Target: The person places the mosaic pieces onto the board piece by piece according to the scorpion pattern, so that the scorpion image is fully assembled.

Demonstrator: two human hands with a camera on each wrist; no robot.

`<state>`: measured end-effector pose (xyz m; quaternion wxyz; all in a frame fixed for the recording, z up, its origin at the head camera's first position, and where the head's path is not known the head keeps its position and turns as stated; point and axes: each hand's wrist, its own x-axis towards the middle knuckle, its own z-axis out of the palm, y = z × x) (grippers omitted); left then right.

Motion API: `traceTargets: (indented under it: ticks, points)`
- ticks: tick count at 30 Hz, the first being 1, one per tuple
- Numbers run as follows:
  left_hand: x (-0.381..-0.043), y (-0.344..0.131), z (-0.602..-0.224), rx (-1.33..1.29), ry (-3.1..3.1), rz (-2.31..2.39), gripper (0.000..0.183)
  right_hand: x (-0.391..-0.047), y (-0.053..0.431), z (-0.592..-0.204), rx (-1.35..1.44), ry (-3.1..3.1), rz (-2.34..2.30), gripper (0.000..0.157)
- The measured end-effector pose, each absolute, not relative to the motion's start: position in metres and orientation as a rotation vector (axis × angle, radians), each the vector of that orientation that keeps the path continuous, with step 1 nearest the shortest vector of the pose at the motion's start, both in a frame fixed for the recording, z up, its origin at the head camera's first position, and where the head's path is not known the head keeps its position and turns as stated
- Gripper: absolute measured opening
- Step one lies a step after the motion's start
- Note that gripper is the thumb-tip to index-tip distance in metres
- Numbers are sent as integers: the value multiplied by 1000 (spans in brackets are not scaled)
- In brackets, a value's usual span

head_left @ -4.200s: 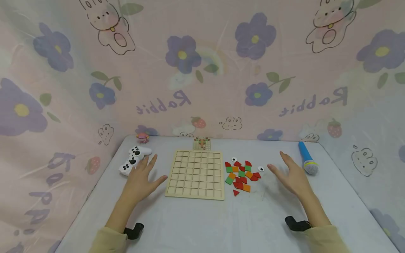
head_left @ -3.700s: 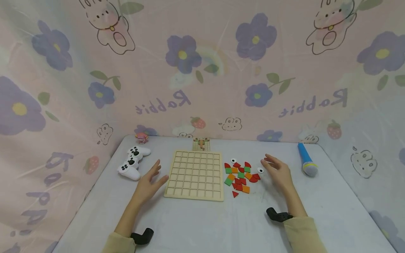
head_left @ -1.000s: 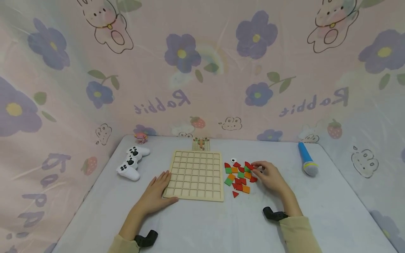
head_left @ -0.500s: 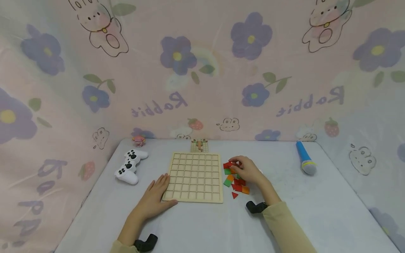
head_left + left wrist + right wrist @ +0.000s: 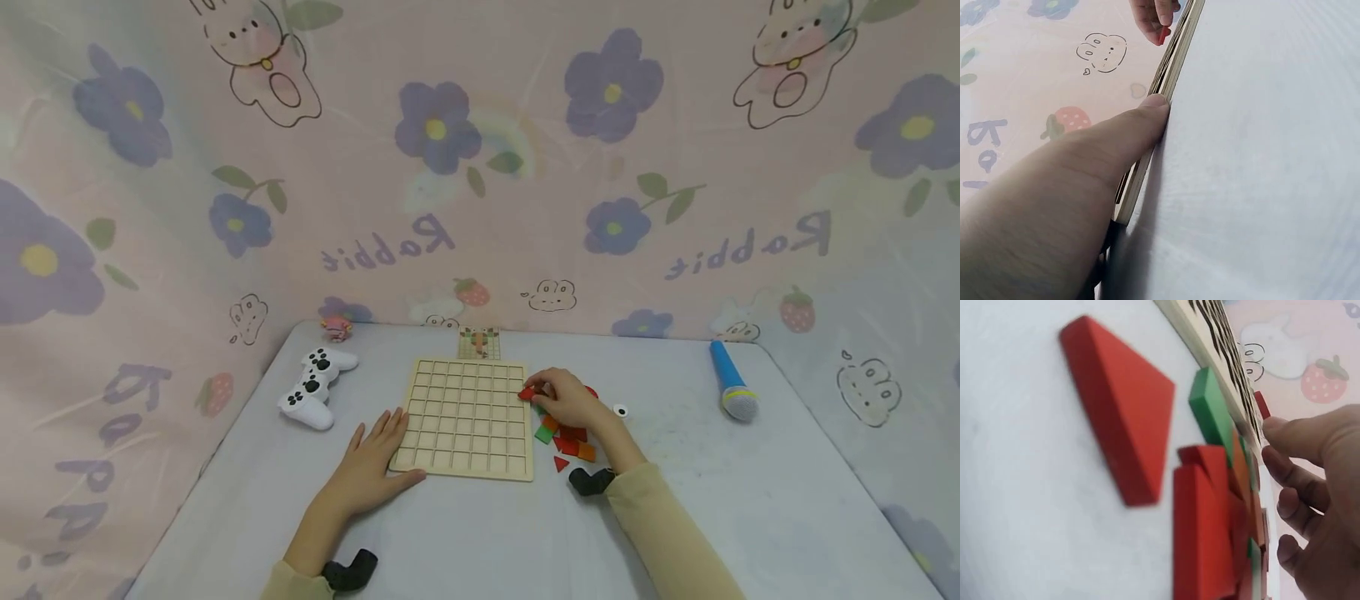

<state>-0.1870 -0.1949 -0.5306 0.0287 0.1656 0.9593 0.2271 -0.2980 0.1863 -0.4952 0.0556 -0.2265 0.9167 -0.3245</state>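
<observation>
A pale wooden grid board (image 5: pixel 465 417) lies mid-table. My left hand (image 5: pixel 367 471) rests at its near left corner, fingers straight over the left edge; in the left wrist view the thumb (image 5: pixel 1141 122) lies against the front edge. Between thumb and fingertip, my right hand (image 5: pixel 573 400) pinches a small red piece (image 5: pixel 527 393) above the board's right edge. Beneath and near that hand are several red, orange and green pieces (image 5: pixel 586 452), partly hidden by it. One red triangle (image 5: pixel 1119 412) lies apart, closest to the right wrist camera.
A small pattern card (image 5: pixel 478 343) stands behind the board. To the left are a white game controller (image 5: pixel 317 389) and a pink figurine (image 5: pixel 337 327). A blue toy microphone (image 5: pixel 731 382) lies at right, and a white eye disc (image 5: pixel 620 411) beside the pieces.
From beside the controller, my left hand has come down onto the board's corner. My right hand has picked up a red piece at the pile's right side and carried it left to the board.
</observation>
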Motion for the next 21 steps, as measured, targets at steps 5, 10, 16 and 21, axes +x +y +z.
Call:
traceTargets:
  ticks: [5, 10, 16, 21]
  points:
    - [-189, -195, -531, 496, 2949, 708, 106, -299, 181, -496, -739, 2767, -927, 24]
    - [-190, -196, -532, 489, 2941, 707, 107, -301, 179, -497, -756, 2766, -873, 25]
    - [-190, -195, -531, 497, 2943, 709, 106, -304, 177, -498, -737, 2772, -842, 26]
    - [-190, -195, -529, 494, 2935, 713, 106, -304, 176, -499, -735, 2775, -851, 29]
